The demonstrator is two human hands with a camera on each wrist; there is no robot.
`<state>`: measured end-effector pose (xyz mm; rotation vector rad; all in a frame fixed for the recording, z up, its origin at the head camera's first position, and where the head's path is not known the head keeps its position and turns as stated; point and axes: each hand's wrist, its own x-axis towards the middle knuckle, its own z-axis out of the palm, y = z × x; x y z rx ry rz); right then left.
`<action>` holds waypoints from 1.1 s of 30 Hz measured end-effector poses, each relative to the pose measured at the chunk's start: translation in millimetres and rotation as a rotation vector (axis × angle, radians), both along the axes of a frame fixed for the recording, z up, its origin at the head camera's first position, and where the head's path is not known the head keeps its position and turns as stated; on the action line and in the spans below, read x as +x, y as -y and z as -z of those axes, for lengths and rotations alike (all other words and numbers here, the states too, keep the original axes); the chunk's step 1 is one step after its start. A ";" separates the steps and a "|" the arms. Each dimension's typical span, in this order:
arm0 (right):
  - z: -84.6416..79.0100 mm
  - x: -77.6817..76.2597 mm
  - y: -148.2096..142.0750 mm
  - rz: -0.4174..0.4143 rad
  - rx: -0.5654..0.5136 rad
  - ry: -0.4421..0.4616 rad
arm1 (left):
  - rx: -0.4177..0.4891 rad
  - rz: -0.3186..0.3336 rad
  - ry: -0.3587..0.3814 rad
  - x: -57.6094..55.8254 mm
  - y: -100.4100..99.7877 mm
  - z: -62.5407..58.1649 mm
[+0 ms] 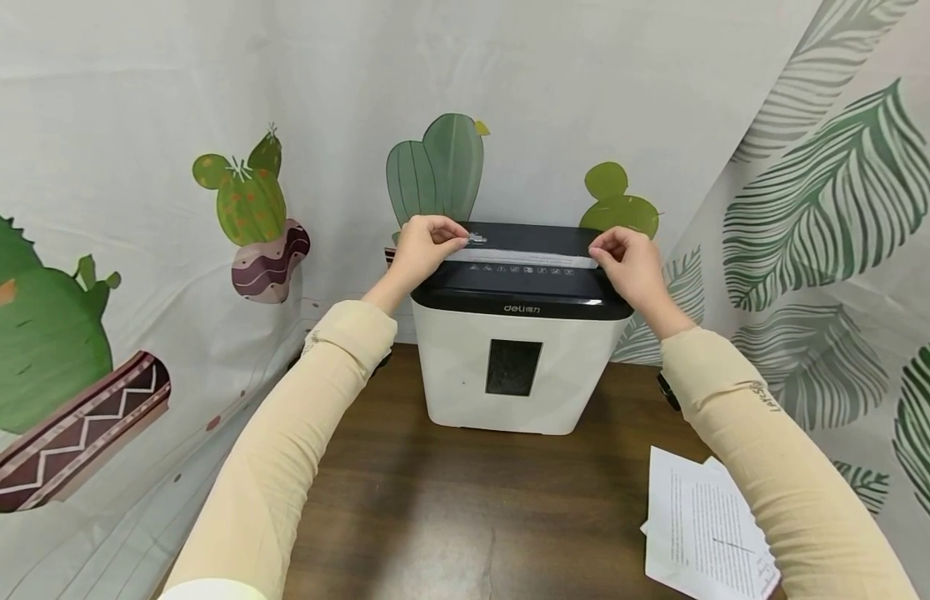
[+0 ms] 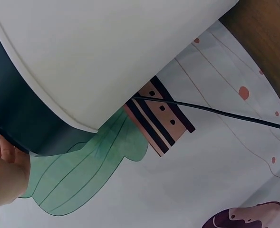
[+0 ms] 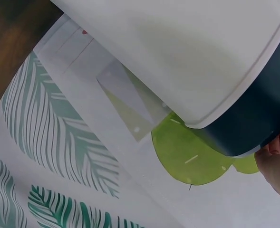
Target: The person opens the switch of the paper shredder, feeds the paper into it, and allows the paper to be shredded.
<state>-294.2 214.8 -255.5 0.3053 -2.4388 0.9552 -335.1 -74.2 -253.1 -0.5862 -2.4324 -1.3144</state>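
A white paper shredder (image 1: 450, 367) with a black top stands upright on the brown table. Out of the slot in its top shows a narrow strip of white paper (image 1: 528, 257); the rest of the sheet is hidden inside. My left hand (image 1: 427, 247) pinches the strip's left end between thumb and fingers. At the opposite end, my right hand (image 1: 630, 260) pinches the paper the same way. Both wrist views show the shredder's side from below, with part of the left hand (image 2: 9, 171) and part of the right hand (image 3: 277, 159) at its black rim; the paper is out of sight there.
Several printed sheets (image 1: 701, 525) lie loosely stacked at the table's right front, partly under my right forearm. Behind the shredder hangs a white cloth (image 1: 322, 125) printed with cacti and leaves. A black cord (image 2: 216, 111) runs from behind the shredder in the left wrist view.
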 end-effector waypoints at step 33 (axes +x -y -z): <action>7.0 9.4 0.9 -0.043 -0.021 0.010 | -0.042 0.064 -0.022 3.5 1.4 9.2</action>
